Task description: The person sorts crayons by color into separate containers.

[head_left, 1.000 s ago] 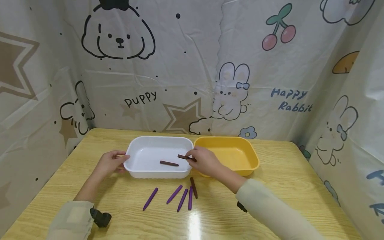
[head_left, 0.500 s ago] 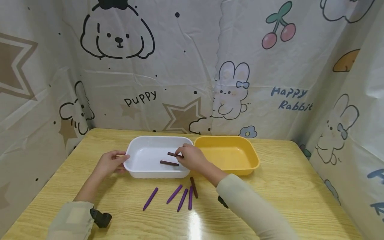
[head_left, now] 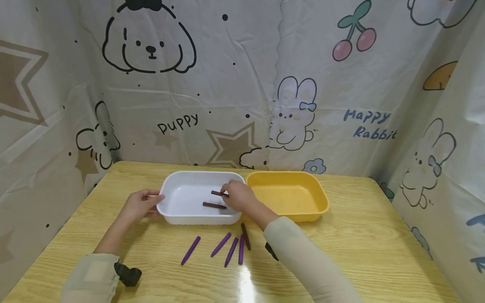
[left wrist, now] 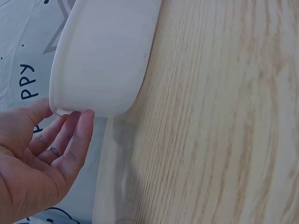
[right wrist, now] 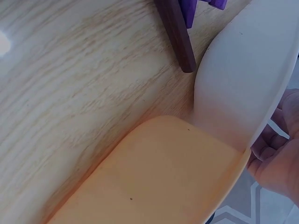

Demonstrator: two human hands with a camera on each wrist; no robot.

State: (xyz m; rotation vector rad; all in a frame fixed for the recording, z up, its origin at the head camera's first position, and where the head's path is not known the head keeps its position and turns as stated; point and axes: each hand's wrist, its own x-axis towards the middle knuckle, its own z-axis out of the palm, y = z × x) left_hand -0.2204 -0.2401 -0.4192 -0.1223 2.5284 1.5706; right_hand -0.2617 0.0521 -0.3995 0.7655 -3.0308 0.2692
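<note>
In the head view my left hand (head_left: 139,206) grips the left end of the white tray (head_left: 182,195), thumb at the rim. The left wrist view shows its fingertips against the outside of the tray's end wall (left wrist: 100,60). Over the right part of that tray, my right hand (head_left: 239,196) pinches a brown crayon-like stick (head_left: 217,193). A second brown stick (head_left: 214,205) lies on the tray floor just in front of it. In the right wrist view the right hand (right wrist: 280,149) shows only partly, behind the white rim, and its held stick is hidden.
A yellow tray (head_left: 291,195) stands right beside the white one. In front of them on the wooden table (head_left: 159,269) lie several purple sticks (head_left: 190,250) and one brown stick (head_left: 246,236). A printed cloth (head_left: 235,92) hangs behind the table.
My right hand has moved left, from the white tray's right rim to over its inside, carrying the brown stick. My left hand has stayed at the tray's left end.
</note>
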